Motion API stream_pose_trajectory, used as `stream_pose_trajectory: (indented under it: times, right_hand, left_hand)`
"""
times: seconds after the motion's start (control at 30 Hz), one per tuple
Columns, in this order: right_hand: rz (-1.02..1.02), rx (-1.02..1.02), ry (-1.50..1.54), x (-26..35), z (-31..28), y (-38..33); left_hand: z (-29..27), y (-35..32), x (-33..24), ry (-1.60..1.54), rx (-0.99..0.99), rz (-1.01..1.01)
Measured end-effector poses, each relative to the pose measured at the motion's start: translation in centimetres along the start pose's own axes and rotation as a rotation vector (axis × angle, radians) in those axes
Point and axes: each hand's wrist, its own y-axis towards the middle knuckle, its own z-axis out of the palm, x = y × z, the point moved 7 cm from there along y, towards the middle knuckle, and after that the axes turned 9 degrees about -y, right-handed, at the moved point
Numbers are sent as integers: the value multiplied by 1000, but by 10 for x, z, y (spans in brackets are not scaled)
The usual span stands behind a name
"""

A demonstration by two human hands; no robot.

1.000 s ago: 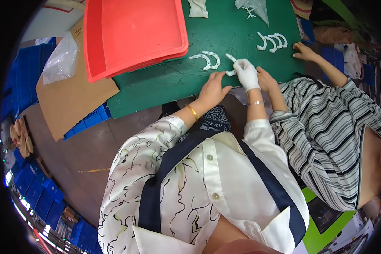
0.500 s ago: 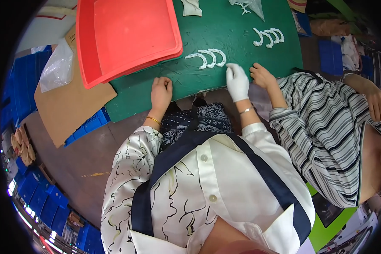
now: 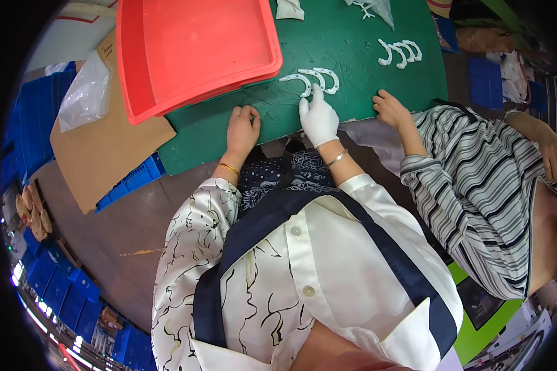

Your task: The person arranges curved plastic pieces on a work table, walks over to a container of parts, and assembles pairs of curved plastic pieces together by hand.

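White curved pieces [image 3: 321, 79], three in number, lie side by side in a row on the green desk [image 3: 229, 130], just right of the red tray [image 3: 198, 49]. The wearer's hands are apart from each other. Right hand [image 3: 319, 119], in a white glove: index finger extended to the near end of the row, at or just beside the middle piece; thumb held away from the index finger, no piece seen clamped between them. Contact itself cannot be confirmed. Left hand [image 3: 244, 128], bare: at the near edge of the desk, fingers loosely curled; whether anything lies inside cannot be told. A second group of similar pieces [image 3: 401, 53] lies farther off to the right, beyond a co-worker's hand [image 3: 391, 109]. Step in hand, judged: fingertip work at the near row, adjusting or beginning to pick; the view does not settle which. Next move, judged: lifting a piece would call for bringing the thumb opposite the index finger, without nudging the close neighbours.
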Motion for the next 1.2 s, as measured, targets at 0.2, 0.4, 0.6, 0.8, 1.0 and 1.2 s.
stream_pose_trajectory:
  times: [0.2, 0.4, 0.6, 0.8, 1.0, 1.2]
  right_hand:
    - [-145, -81, 343, 43, -25, 24]
    - [90, -532, 214, -68, -75, 81]
    - [516, -410, 77, -158, -103, 129]
    - [396, -345, -83, -174, -81, 147]
    - [292, -350, -101, -169, -79, 142]
    - [169, -428, 93, -168, -85, 126]
  left_hand:
    - [2, 1, -1, -35, 19, 46]
    - [0, 0, 0, -47, 50, 35]
    - [1, 2, 2, -44, 40, 4]
    - [1, 3, -4, -34, 45, 9]
    - [-2, 1, -9, 1, 33, 11]
    - [-2, 3, -11, 5, 33, 19]
